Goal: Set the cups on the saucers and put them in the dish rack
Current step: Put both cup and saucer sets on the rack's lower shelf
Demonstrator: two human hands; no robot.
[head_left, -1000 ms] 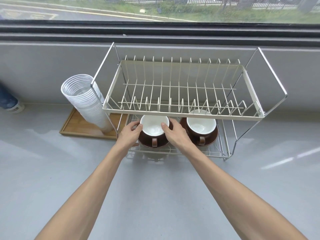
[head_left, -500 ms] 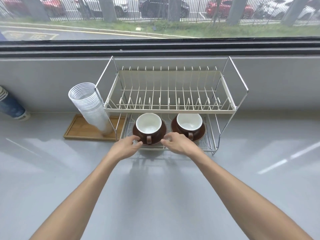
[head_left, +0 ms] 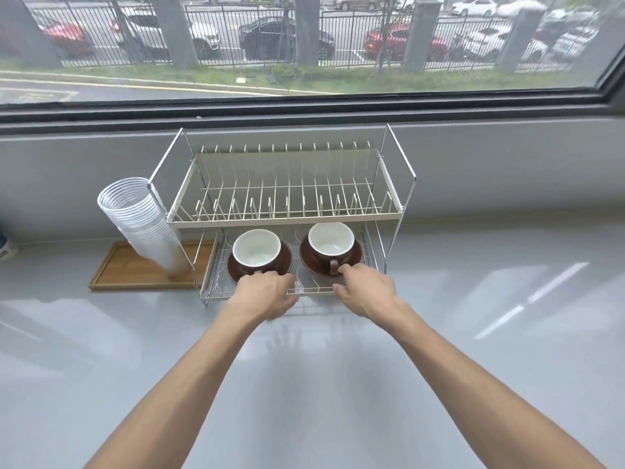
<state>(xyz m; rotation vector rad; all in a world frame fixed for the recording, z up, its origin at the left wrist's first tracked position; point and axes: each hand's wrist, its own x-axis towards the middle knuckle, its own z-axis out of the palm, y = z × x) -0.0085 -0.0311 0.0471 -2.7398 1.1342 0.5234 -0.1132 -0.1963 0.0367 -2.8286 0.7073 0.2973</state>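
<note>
Two brown cups with white insides stand on brown saucers on the lower shelf of the wire dish rack (head_left: 285,216). The left cup (head_left: 256,249) sits on its saucer (head_left: 285,262), the right cup (head_left: 331,240) on its saucer (head_left: 355,258) with its handle facing me. My left hand (head_left: 265,292) hovers at the rack's front rail, just before the left saucer, fingers loosely curled and holding nothing. My right hand (head_left: 367,291) is at the front rail by the right saucer, fingers apart, a fingertip near the cup handle.
A leaning stack of clear plastic cups (head_left: 142,220) stands on a wooden tray (head_left: 125,274) left of the rack. The rack's upper shelf holds nothing. A grey glossy counter (head_left: 304,384) spreads before me; a window runs behind.
Both hands have let go of the left cup and saucer and drawn back to the rack's front edge. My head has moved back, so the rack looks smaller.
</note>
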